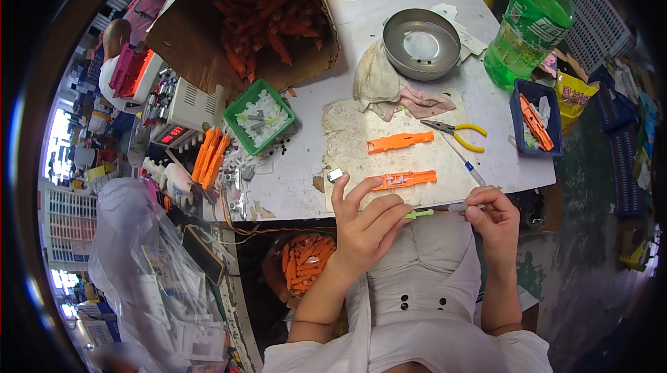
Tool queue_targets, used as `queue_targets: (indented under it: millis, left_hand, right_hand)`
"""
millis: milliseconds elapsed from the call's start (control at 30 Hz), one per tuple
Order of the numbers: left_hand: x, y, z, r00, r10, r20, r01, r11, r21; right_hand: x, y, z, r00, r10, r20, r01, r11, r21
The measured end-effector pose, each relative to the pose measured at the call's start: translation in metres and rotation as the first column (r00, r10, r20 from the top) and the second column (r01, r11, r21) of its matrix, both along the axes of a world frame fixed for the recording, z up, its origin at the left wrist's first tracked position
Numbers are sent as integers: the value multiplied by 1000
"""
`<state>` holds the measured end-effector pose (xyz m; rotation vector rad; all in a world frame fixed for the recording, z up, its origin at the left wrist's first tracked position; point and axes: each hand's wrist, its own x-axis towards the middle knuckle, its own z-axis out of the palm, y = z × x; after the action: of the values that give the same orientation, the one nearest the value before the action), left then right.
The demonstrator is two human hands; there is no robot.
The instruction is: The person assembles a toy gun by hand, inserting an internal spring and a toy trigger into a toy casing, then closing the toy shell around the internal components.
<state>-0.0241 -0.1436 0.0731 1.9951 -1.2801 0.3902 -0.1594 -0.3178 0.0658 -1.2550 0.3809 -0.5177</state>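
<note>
While the left hand (365, 223) pinches a small green part (419, 214) at its fingertips, low in the frame's centre, the right hand (492, 216) closes its fingers around a thin grey tool (460, 207) aimed at it. Steady alignment probably matters most; orange pieces (401, 179) wait just above.

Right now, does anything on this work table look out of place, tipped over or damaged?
Yes. The big cardboard box lies tipped on its side, torn at the rim, orange parts showing in its mouth. Crumpled rags lie beside the steel bowl. The mat looks stained and worn.
</note>
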Motion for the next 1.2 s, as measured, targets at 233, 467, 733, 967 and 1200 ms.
queue_targets:
  millis: [233,467,733,967,1200]
  left_hand:
    - [-6,0,3,1000,-23,-2,23,1000,4]
    - [-8,-1,1,999,-45,4,45,999,6]
    - [-7,-4,-3,997,-81,-9,81,996,35]
    - [-7,-4,-6,994,-101,-44,103,994,40]
    - [-5,-1,-6,986,-103,-132,108,994,32]
  right_hand:
    - [-1,10,4,999,31,-17,-32,995,-94]
    - [-2,12,2,998,47,-40,-50,995,-82]
    - [2,13,0,991,41,-125,-73,963,-258]
    - [4,15,-4,987,41,-155,-77,969,-233]
    - [7,18,0,983,43,-181,-66,990,-124]
